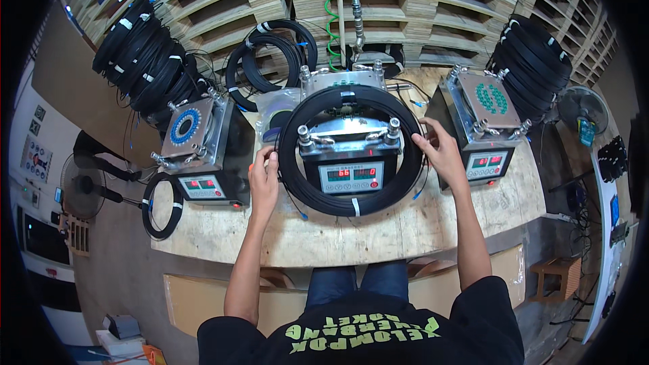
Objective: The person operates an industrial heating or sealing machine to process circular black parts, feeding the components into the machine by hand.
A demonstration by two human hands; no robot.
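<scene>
The black cable coil (351, 152) lies flat around the middle machine (349, 162), left hand (263, 174) and right hand (439, 152) clasping its opposite sides.

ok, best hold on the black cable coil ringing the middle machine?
Probably at its outer left and right arcs, one from each side, where the left hand and right hand sit. The black cable coil encircles the middle machine, so the sides stay reachable.

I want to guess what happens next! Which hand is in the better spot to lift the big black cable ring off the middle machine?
Probably neither alone. The left hand touches the cable ring on its left side, the right hand on its right side. If I must pick: right, since its fingers curl over the ring.
</scene>
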